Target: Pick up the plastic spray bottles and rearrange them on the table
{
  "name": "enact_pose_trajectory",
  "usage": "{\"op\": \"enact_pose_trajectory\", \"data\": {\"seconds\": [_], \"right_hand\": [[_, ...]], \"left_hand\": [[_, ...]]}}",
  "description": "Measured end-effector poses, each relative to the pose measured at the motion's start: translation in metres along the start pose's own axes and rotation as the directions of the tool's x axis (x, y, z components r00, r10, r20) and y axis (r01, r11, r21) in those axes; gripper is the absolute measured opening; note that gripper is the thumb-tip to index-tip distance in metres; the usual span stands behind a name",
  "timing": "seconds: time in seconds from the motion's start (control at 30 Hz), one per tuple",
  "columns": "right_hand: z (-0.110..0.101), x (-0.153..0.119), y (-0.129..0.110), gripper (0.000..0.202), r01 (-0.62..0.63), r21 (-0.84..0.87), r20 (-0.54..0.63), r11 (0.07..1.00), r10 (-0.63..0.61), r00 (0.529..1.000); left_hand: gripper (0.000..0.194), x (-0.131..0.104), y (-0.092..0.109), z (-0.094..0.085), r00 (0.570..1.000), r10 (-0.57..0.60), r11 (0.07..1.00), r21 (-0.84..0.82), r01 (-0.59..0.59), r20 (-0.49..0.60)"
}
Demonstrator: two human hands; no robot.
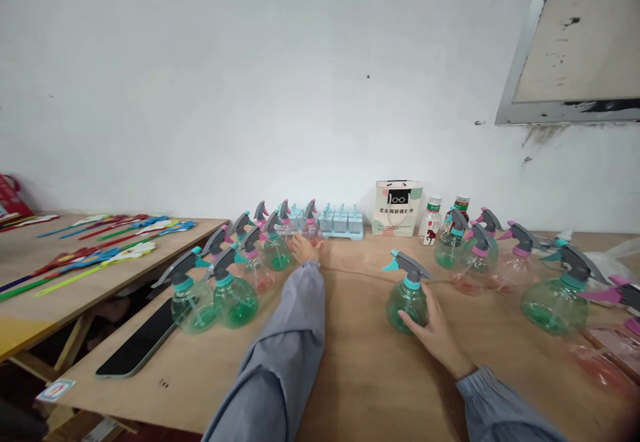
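My left hand (306, 250) reaches to the back of the left group, its fingers against the lower part of a pink spray bottle (311, 227); whether they close on it is hard to see. My right hand (431, 325) is wrapped round the right side of a green spray bottle (406, 302) with a grey and teal nozzle, upright on the table, thumb in front. Several green and pink bottles stand at the left, among them a green one (236, 301) in front. More stand at the right, such as a large green one (555, 305).
A black phone (137, 342) lies at the left table edge. Blue moulds (341, 223), a paper bag (397, 209) and small bottles (431, 221) stand along the wall. Colourful long-handled items (95, 255) lie on another table. A pink tray (615, 345) is at the right.
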State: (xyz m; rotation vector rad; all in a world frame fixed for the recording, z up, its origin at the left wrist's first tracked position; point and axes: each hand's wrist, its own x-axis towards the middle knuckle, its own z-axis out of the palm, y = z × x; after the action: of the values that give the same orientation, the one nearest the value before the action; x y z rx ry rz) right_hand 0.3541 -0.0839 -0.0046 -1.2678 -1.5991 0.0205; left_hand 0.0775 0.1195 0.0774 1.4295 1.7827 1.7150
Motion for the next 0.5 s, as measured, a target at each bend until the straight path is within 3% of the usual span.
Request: {"op": "enact_pose_trajectory", "data": {"seconds": [0.13,0.23,0.27,0.37,0.4,0.5], "right_hand": [[0.007,-0.002,-0.003,0.066,0.021,0.014,0.0,1.0,-0.021,1.0],[0.019,-0.002,-0.01,0.073,-0.031,0.071,-0.012,0.997,0.032,0.999],[0.025,-0.002,-0.013,0.076,-0.053,0.106,-0.014,0.993,0.054,0.998],[0.041,-0.001,-0.027,0.078,-0.067,0.212,0.018,0.975,0.065,0.998],[0.045,-0.001,-0.033,0.076,-0.043,0.232,0.038,0.972,0.035,0.999],[0.049,0.003,-0.047,0.071,0.079,0.237,0.105,0.968,-0.106,0.989]], "left_hand": [[0.043,-0.028,0.013,-0.008,0.99,0.137,0.961,-0.248,-0.123,0.042],[0.037,-0.069,0.021,-0.015,0.959,0.251,0.917,-0.35,-0.191,0.134],[0.043,-0.086,0.024,-0.018,0.934,0.302,0.901,-0.378,-0.214,0.193],[0.077,-0.134,0.031,-0.028,0.767,0.471,0.856,-0.436,-0.278,0.435],[0.084,-0.146,0.033,-0.031,0.75,0.47,0.864,-0.416,-0.284,0.465],[0.087,-0.164,0.036,-0.036,0.814,0.408,0.894,-0.363,-0.264,0.414]]}}
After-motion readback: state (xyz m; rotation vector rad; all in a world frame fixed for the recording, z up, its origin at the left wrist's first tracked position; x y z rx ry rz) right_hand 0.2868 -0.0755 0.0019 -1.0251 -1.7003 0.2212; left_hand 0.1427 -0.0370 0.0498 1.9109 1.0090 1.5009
